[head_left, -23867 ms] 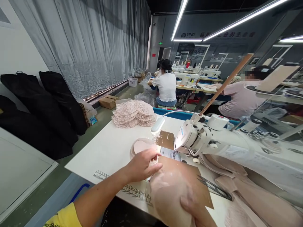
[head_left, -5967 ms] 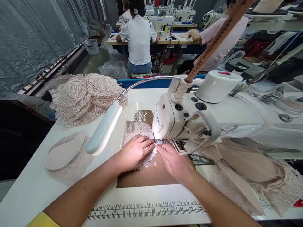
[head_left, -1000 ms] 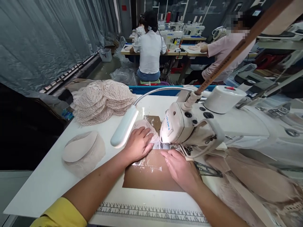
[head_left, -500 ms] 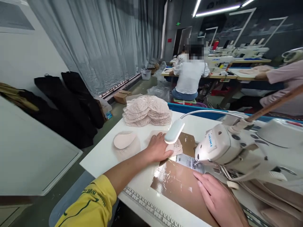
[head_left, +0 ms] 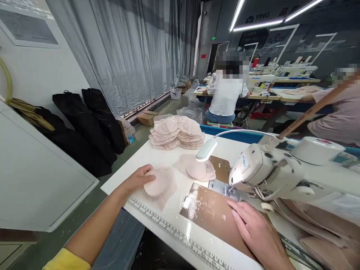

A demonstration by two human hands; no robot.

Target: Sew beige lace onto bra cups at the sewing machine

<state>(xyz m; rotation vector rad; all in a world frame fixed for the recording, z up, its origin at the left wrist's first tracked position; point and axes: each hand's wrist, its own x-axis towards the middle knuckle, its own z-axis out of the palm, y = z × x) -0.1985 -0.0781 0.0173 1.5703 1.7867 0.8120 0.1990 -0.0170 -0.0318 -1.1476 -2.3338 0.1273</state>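
My left hand (head_left: 139,178) reaches to the left part of the white table (head_left: 174,221), its fingers curled round the edge of a pale pink foam cup (head_left: 157,183) that lies on a lace piece. My right hand (head_left: 250,228) lies flat and open on the brown sheet (head_left: 208,213) in front of the white sewing machine (head_left: 270,168). A second cup with lace (head_left: 197,169) lies just behind, under the gooseneck lamp (head_left: 206,150).
A pile of pink lace pieces (head_left: 177,132) sits at the table's far left corner. Beige fabric parts (head_left: 317,240) lie under the machine arm on the right. A printed ruler (head_left: 180,238) runs along the front edge. Two people sit at machines beyond. Black bags (head_left: 84,123) lean by the wall.
My left hand has left the sewn cup by the needle and moved left onto the other foam cup. My right hand stays on the brown sheet. The view turned left.
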